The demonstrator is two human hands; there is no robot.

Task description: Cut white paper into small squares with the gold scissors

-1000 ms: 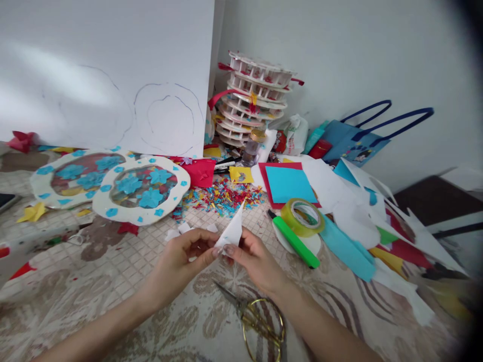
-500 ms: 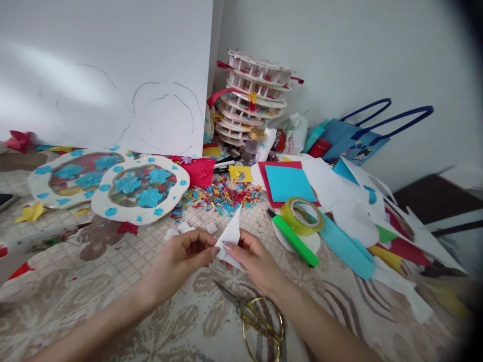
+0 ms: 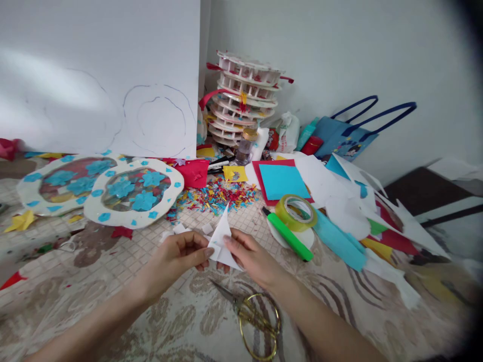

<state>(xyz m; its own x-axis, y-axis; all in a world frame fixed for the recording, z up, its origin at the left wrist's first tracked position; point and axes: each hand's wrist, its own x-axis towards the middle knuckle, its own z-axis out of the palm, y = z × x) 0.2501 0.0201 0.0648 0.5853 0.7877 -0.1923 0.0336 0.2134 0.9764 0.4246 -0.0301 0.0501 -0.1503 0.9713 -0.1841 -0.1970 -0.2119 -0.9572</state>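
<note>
Between my two hands is a folded piece of white paper (image 3: 222,240), its narrow point turned up and away from me. My left hand (image 3: 184,254) pinches its left edge between thumb and fingers. On the right side, my right hand (image 3: 245,251) grips it with the thumb lying on the front face. The fingers behind the paper are partly hidden. Just below my hands lie gold-handled scissors (image 3: 258,322), blades pointing up and left. Small white paper pieces (image 3: 180,229) rest on the table beyond my left hand.
Coloured paper scraps (image 3: 215,196) are heaped beyond my hands. To the right are a tape roll (image 3: 296,212), a green utility knife (image 3: 290,236) and blue paper (image 3: 285,182). Two decorated white rings (image 3: 90,201) lie left. A tiered white model (image 3: 245,95) and a blue bag (image 3: 343,136) stand behind.
The view has shifted slightly to the right, so the things on the table appear further left. Both hands still hold the folded paper, which is turned a little more upright.
</note>
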